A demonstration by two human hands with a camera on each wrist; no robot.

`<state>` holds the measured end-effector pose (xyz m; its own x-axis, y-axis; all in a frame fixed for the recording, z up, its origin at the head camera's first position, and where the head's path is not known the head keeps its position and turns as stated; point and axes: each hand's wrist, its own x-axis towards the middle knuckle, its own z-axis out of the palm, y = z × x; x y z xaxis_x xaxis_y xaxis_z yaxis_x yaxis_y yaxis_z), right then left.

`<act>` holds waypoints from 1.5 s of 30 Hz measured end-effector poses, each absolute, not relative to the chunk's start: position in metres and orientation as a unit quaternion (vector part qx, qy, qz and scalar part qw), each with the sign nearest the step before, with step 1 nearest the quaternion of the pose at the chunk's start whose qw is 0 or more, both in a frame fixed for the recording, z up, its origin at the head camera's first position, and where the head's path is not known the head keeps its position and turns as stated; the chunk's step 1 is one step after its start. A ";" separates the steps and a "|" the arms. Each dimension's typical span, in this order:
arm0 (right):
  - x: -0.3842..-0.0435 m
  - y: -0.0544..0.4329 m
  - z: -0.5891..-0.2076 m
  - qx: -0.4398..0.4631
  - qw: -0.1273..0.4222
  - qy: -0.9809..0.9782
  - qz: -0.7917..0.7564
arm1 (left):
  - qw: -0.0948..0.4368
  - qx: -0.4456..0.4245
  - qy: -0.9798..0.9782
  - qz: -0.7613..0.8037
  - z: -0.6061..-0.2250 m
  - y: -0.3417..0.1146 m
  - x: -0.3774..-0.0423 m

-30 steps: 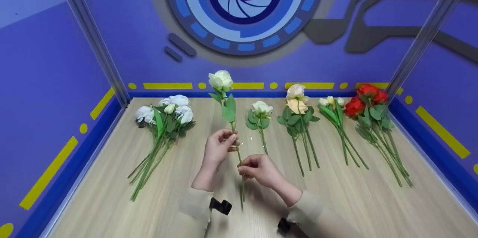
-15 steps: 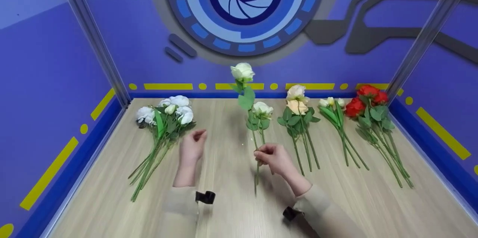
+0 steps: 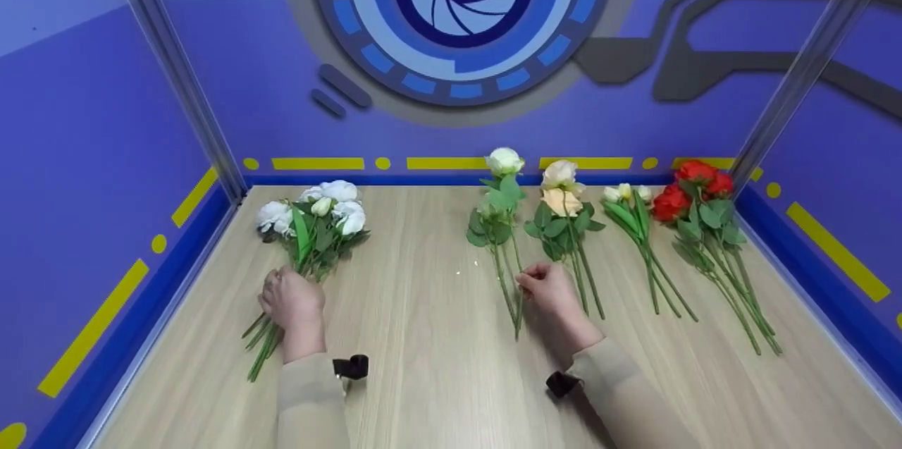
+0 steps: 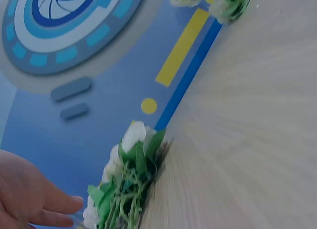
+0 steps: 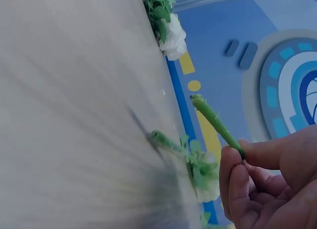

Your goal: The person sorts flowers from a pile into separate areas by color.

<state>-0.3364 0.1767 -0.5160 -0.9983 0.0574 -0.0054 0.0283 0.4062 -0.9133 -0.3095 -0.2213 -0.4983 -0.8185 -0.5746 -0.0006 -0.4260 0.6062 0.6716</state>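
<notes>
Over the table (image 3: pixel 423 364), left hand (image 3: pixel 296 299) meets left bunch (image 3: pixel 321 213), grip unclear; right hand (image 3: pixel 555 288) pinches rose (image 3: pixel 505 162) low, likely to steer it.

Head pic bright, wrist pics hazy

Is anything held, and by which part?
Right hand: a pale rose, pinched by its lower stem. Left hand: over the white bunch's stems; grip unclear.

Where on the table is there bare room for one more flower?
The widest patch lies between the white bunch and the greenish roses, with tiny specks. A smaller one, front right, lies between the right sleeve and the red flowers. From those roses rightward, the back is crowded.
</notes>
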 end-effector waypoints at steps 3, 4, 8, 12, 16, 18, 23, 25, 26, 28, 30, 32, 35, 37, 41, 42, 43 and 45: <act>-0.339 0.182 -0.521 -0.025 0.021 -0.858 0.513 | 0.070 0.284 -0.900 -0.324 -0.503 -0.227 -0.306; -0.339 0.182 -0.522 -0.028 0.022 -0.864 0.502 | 0.059 0.285 -0.902 -0.318 -0.503 -0.228 -0.305; -0.340 0.185 -0.527 -0.038 0.007 -0.876 0.480 | 0.034 0.291 -0.907 -0.302 -0.506 -0.231 -0.304; -0.339 0.186 -0.529 -0.046 -0.007 -0.883 0.468 | 0.017 0.301 -0.906 -0.298 -0.506 -0.233 -0.307; -0.338 0.185 -0.531 -0.047 -0.015 -0.890 0.453 | 0.009 0.308 -0.902 -0.303 -0.502 -0.234 -0.307; -0.338 0.185 -0.532 -0.042 -0.013 -0.892 0.449 | 0.015 0.310 -0.899 -0.310 -0.500 -0.234 -0.306; -0.338 0.184 -0.532 -0.030 -0.007 -0.896 0.443 | 0.030 0.312 -0.873 -0.374 -0.495 -0.233 -0.303; -0.338 0.184 -0.532 -0.027 -0.008 -0.898 0.440 | 0.032 0.308 -0.864 -0.397 -0.493 -0.232 -0.303; -0.338 0.184 -0.532 -0.025 -0.008 -0.900 0.436 | 0.034 0.303 -0.863 -0.403 -0.492 -0.232 -0.302; -0.338 0.183 -0.531 -0.023 -0.007 -0.903 0.429 | 0.045 0.294 -0.862 -0.411 -0.491 -0.231 -0.302; -0.338 0.183 -0.531 -0.017 -0.004 -0.907 0.422 | 0.057 0.288 -0.861 -0.415 -0.489 -0.229 -0.302; -0.338 0.183 -0.530 -0.016 -0.006 -0.908 0.418 | 0.074 0.277 -0.863 -0.417 -0.488 -0.226 -0.302; -0.337 0.184 -0.529 -0.018 -0.012 -0.908 0.418 | 0.096 0.256 -0.864 -0.422 -0.485 -0.220 -0.302; -0.336 0.183 -0.529 -0.023 -0.017 -0.909 0.417 | 0.115 0.239 -0.864 -0.427 -0.483 -0.216 -0.304; -0.335 0.182 -0.527 -0.024 -0.011 -0.911 0.411 | 0.142 0.207 -0.861 -0.443 -0.479 -0.204 -0.307; -0.335 0.181 -0.527 -0.024 -0.009 -0.912 0.410 | 0.147 0.199 -0.859 -0.447 -0.477 -0.200 -0.307; -0.335 0.181 -0.526 -0.024 -0.006 -0.912 0.408 | 0.151 0.191 -0.858 -0.453 -0.476 -0.197 -0.308; -0.334 0.180 -0.524 -0.022 -0.001 -0.914 0.405 | 0.157 0.178 -0.855 -0.461 -0.473 -0.191 -0.309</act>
<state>-0.3343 0.1796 -0.5242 -0.9990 0.0401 -0.0191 0.0410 0.6705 -0.7408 -0.3090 -0.1913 -0.4732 -0.8875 -0.4487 0.1051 -0.1593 0.5126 0.8438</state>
